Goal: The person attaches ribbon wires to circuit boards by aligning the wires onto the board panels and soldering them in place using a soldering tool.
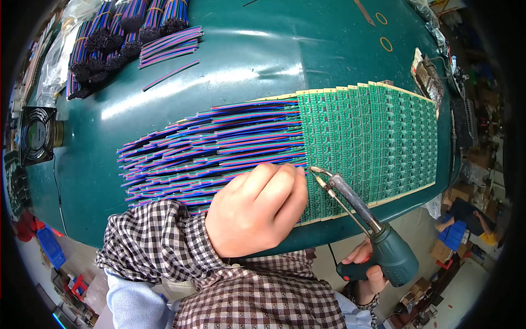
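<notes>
Overlapping green circuit board panels (378, 142) with pale edges are fanned across the bench in front of me. Rows of thin ribbon wires (219, 140) in blue, red, green and black run leftward from their left side. My left hand (257, 208) is closed in a pinch at the boards' wire edge; its fingertips hide most of the wire there. My right hand (362, 256) grips the handle of a green soldering gun (395, 255). The gun's bent tip (318, 170) and a thin feed tube meet at the boards, just right of my left fingertips.
Bundles of ribbon wires (131, 24) lie at the far left, with loose wires (171, 46) beside them. A black fan (38, 136) stands at the left edge. Rubber bands (386, 44) and a soiled metal holder (428, 77) are at the far right. Another person (471, 219) is beyond the bench.
</notes>
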Available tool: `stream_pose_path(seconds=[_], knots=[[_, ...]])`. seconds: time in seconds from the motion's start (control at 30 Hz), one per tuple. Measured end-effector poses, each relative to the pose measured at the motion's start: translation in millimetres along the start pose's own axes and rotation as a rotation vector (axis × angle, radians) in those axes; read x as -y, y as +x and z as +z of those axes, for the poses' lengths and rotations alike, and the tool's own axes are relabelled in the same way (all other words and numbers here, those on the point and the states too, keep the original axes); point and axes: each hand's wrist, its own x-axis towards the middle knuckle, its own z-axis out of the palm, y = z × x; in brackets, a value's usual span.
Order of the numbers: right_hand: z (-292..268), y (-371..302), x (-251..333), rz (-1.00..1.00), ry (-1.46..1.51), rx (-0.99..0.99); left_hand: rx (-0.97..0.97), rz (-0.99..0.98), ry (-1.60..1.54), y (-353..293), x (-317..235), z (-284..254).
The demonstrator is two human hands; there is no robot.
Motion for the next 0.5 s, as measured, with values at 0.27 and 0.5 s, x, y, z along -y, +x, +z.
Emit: stream_pose_path(seconds=[0.27, 0.5], knots=[[0.1, -0.4, -1.9, -0.006, 0.014, -0.033, -0.014, 0.016, 0.006, 1.8, 1.4, 3.8], [-0.9, 7.7, 10.2, 0.002, 0.071, -0.058, 0.028, 0.001, 0.017, 4.5, 6.6, -8.3]])
